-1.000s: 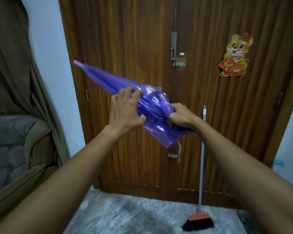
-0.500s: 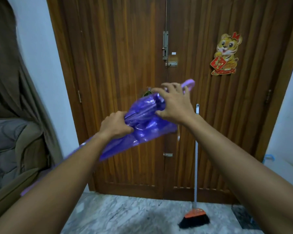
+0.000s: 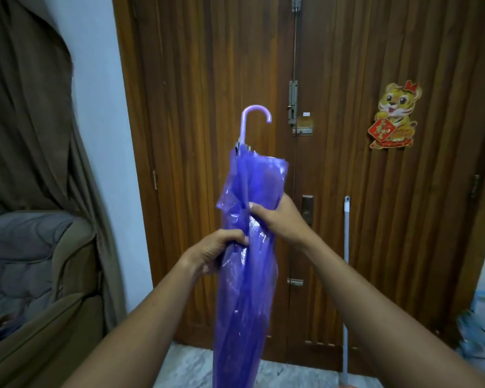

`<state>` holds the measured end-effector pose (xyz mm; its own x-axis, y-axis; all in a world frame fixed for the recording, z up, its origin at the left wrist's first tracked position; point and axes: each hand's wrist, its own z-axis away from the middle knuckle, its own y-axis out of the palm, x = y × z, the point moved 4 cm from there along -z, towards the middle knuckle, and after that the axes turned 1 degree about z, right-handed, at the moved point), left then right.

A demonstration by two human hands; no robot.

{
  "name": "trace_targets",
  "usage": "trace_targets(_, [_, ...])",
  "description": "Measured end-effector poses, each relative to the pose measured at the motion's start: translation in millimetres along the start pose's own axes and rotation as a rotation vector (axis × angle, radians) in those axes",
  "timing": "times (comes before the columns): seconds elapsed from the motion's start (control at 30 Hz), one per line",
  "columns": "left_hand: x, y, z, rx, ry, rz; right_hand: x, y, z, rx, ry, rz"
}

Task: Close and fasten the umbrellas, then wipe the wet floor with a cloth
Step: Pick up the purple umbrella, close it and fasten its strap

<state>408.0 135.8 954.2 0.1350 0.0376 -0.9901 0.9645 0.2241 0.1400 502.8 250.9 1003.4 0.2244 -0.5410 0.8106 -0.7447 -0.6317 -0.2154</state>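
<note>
1. Two hands hold the purple umbrella (image 3: 249, 289): the left hand (image 3: 216, 254) has its grip closed round the folds, and the right hand (image 3: 277, 219) grips them just above.
2. It stands upright, folded, hooked handle (image 3: 256, 113) on top, before the wooden door (image 3: 207, 107).
3. A broomstick (image 3: 346, 247) leans there, right.

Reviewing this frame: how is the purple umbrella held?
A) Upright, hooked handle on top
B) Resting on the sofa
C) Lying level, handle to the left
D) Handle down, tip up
A: the purple umbrella stands upright, its hooked handle above the left hand and right hand, which grip its canopy.
</note>
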Motion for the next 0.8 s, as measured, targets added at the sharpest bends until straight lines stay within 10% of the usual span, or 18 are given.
trace_targets(0.33, [14.1,12.5,-6.5,-0.015,0.077,0.051,19.1,24.8,-6.8,0.089,-0.005,0.381])
trace_targets(0.5, [14.0,-9.4,-7.1,-0.15,0.112,0.254,24.4,14.6,-0.5,0.366,0.147,-0.099])
trace_targets(0.8, [7.1,-20.4,-1.6,0.132,0.22,0.587,18.3,0.4,-9.0,-0.041,0.055,-0.025])
